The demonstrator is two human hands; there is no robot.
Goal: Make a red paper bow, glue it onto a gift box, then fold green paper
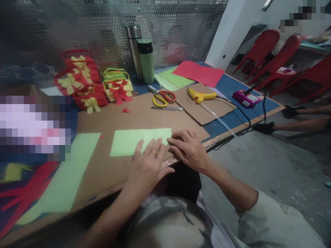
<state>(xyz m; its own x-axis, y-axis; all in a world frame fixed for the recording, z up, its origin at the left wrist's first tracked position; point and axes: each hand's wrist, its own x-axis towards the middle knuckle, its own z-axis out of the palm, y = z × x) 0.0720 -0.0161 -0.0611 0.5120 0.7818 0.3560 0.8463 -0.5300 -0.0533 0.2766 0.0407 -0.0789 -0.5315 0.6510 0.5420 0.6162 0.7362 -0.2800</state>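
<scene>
A light green paper rectangle (141, 137) lies flat on a brown cardboard sheet (103, 175) at the table's front. My left hand (150, 158) rests with its fingers spread over the paper's lower edge. At the paper's right end is my right hand (188, 148), its fingers stretched out and touching that edge or lying just beside it. Neither hand grips anything that I can see. A larger piece of the same light green paper (74, 168) lies to the left. Scissors (161, 98) with red and yellow handles lie beyond the rectangle, beside a flat metal blade (168, 108).
A yellow glue gun (201, 95) with a clear glue stick lies on cardboard, wired to a purple power socket (247, 99). Red paper baskets (85, 82), smaller yellow baskets (119, 86), a green bottle (146, 63) and red paper sheets (198, 73) stand or lie farther back.
</scene>
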